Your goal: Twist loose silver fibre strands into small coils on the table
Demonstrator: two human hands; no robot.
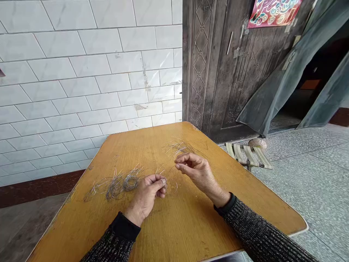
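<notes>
My left hand (149,191) is closed over the middle of the wooden table, thumb pressed on the bent fingers. Thin wires (176,187) stick out past its fingertips, and more ends rise behind the knuckles. To the right and a little farther off, my right hand (196,170) pinches thumb to forefinger at the end of a fine wire (171,168). Coiled bundles of thin grey wire (131,182) lie on the table just left of my left hand. Beyond my right hand sits a loose spread of wires (178,146), partly hidden by it.
The yellow-brown table (180,233) reaches toward a white tiled wall (95,65). A dark carved door (218,83) with a grey curtain (275,87) stands at the right. A low strap-seated stool (248,154) is on the speckled floor beside the table's right edge.
</notes>
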